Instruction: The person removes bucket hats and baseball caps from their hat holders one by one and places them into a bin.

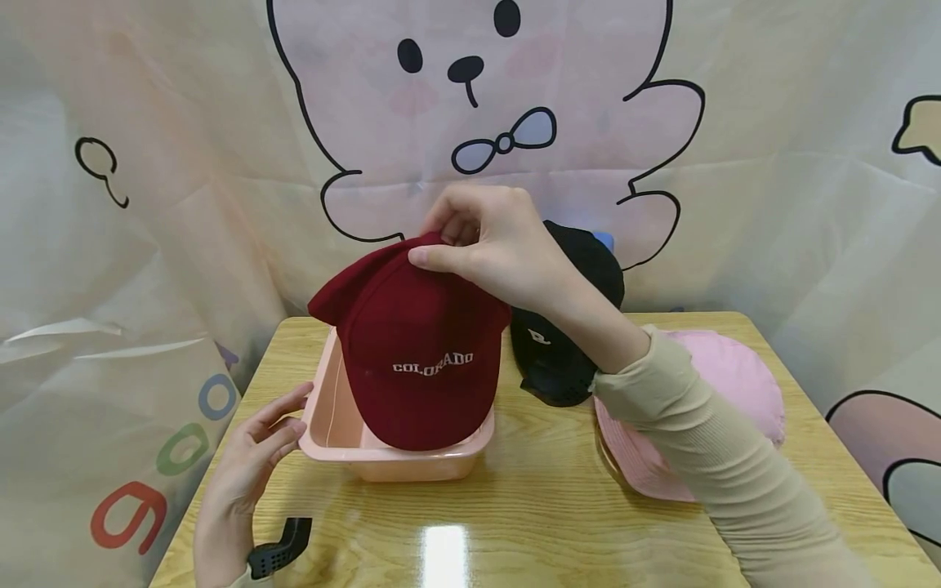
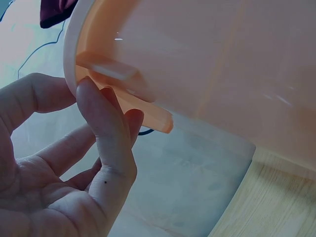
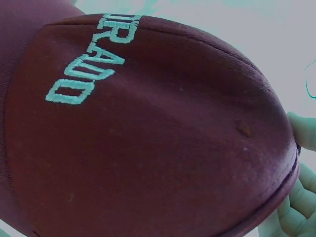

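A dark red cap (image 1: 426, 359) (COLORADO stitched in white across its front) hangs brim down, pinched at its top by the right grip (image 1: 492, 245), and hides much of the peach plastic basin (image 1: 412, 469). The round-cornered basin stands open-side up on the counter (image 1: 544, 498), its rim in the left grip (image 1: 253, 453).

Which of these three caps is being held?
The red cap lettered COLORADO: the right hand pinches it; no hand holds the black cap or pink cap.
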{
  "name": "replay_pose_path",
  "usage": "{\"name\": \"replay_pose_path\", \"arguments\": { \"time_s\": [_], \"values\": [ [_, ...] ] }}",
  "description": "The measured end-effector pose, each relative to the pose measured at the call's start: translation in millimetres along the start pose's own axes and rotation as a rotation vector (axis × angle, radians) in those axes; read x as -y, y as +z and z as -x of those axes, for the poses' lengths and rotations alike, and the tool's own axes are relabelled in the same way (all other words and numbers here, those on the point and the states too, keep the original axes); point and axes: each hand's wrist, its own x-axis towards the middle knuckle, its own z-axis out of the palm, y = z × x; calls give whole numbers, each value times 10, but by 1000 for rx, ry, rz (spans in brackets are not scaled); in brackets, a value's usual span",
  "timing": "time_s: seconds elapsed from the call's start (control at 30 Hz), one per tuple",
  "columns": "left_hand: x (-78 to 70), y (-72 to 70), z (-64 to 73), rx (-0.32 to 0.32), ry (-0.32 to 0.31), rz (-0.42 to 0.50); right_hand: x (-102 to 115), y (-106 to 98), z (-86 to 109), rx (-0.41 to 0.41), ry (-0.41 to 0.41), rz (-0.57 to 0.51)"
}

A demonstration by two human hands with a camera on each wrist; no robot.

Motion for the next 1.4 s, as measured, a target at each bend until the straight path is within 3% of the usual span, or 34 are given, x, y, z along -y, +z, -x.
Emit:
{"name": "replay_pose_path", "arguments": {
  "time_s": [0.43, 0.77, 1.4],
  "values": [
    [-2, 7, -2, -17, -25, -16, -155, 172, -88, 10, 4, -3],
    [-3, 0, -4, 14, 17, 15, -212, 226, -127, 7, 36, -9],
    [9, 2, 7, 10, 14, 16, -472, 528, -101, 90, 91, 71]
  ]
}}
